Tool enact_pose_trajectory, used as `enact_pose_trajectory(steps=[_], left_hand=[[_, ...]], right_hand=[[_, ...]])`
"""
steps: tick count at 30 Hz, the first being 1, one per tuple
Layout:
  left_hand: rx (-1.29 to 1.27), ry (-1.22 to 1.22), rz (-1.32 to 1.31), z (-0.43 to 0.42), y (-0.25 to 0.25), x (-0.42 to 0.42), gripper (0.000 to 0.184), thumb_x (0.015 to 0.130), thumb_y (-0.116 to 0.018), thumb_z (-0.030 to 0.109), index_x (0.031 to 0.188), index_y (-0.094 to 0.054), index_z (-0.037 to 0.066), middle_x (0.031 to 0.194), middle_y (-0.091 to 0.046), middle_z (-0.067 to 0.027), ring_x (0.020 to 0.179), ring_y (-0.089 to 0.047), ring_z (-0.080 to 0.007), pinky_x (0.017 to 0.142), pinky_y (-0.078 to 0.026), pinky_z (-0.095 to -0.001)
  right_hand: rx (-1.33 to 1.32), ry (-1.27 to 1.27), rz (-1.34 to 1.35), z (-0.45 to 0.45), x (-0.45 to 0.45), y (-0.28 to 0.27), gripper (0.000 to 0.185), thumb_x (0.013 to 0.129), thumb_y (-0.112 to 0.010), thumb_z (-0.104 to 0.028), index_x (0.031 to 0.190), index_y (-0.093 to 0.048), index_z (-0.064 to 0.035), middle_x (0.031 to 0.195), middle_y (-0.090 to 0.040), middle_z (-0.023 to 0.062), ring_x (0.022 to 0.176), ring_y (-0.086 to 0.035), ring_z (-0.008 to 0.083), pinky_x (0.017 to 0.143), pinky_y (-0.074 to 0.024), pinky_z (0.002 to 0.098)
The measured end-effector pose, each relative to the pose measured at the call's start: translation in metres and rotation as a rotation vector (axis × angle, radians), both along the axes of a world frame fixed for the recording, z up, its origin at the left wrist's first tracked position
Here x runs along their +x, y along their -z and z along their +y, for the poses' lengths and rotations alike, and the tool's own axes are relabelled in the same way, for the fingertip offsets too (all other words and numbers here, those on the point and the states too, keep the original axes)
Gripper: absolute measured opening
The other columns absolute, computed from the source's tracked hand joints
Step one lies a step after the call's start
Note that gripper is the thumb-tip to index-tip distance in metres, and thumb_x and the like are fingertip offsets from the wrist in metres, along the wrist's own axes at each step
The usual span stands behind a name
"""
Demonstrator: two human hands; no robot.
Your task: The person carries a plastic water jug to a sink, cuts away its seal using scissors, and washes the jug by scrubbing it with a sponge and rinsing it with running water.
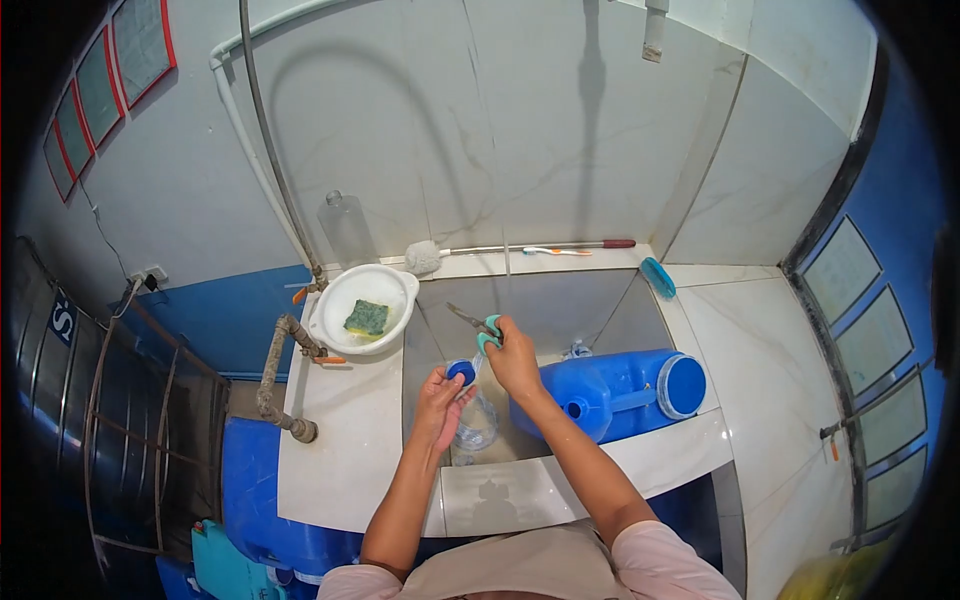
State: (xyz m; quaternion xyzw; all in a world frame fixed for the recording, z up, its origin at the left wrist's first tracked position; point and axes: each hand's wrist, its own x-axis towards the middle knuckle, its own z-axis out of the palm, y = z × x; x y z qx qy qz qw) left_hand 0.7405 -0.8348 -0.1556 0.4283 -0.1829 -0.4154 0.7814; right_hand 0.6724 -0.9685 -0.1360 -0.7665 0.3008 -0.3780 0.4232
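Over the sink (540, 300), my left hand (437, 408) pinches a round blue bottle cap (461, 371) between thumb and fingers. My right hand (514, 362) grips a pair of scissors (474, 321) by its teal handles, the metal blades pointing up and to the left. A thin clear strip shows between the cap and the right hand; what it belongs to is unclear. Below both hands lies a clear plastic item (477, 428) in the sink, partly covered by my left hand. Beside my right forearm, a large blue water jug (625, 392) lies on its side across the sink.
A white basin (398, 318) with a green sponge (366, 317) stands on the left counter near rusty pipes (275, 385). Along the back ledge are a clear bottle (345, 228), a long-handled brush (423, 257), a toothbrush (555, 251) and a blue scrub brush (657, 277).
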Motion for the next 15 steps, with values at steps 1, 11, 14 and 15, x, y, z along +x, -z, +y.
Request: enact_pose_trajectory(steps=[1,11,14,15], left_hand=[[-0.094,0.054,0.278,0.000,-0.002,-0.002,0.019,0.083,-0.064,0.020,0.090,-0.052,0.007,0.084,-0.060,-0.0050,0.094,-0.057,-0.0189,0.084,-0.046,-0.0349],[-0.029,0.054,0.471,0.007,0.041,0.025,0.019,0.086,-0.059,0.026,0.094,-0.052,0.010,0.091,-0.059,-0.0088,0.070,-0.061,-0.0233,0.059,-0.052,-0.0313],[0.569,-0.437,-0.237,0.028,0.063,0.037,0.018,0.085,-0.060,0.024,0.089,-0.051,0.009,0.095,-0.053,-0.0095,0.072,-0.058,-0.0235,0.051,-0.048,-0.0280],[0.645,-0.585,-0.574,0.042,0.091,0.055,0.020,0.084,-0.061,0.024,0.088,-0.051,0.007,0.095,-0.051,-0.0101,0.074,-0.057,-0.0239,0.053,-0.048,-0.0304]], right_hand=[[0.001,-0.002,-0.002,-0.003,0.003,0.006,0.023,0.075,-0.058,-0.001,0.096,-0.051,0.0019,0.085,-0.060,0.0246,0.084,-0.057,0.0419,0.070,-0.0452,0.0437],[-0.187,-0.149,0.141,-0.024,0.012,-0.005,0.025,0.074,-0.058,-0.001,0.097,-0.049,0.0038,0.088,-0.060,0.0263,0.086,-0.057,0.0430,0.073,-0.0451,0.0458],[-0.240,-0.152,0.254,-0.050,-0.011,-0.008,0.025,0.075,-0.058,-0.004,0.097,-0.049,0.0029,0.089,-0.060,0.0272,0.086,-0.057,0.0426,0.073,-0.0452,0.0461],[-0.236,-0.129,0.351,-0.064,-0.027,-0.010,0.025,0.076,-0.058,-0.007,0.098,-0.049,0.0023,0.089,-0.059,0.0276,0.086,-0.057,0.0424,0.074,-0.0454,0.0461]])
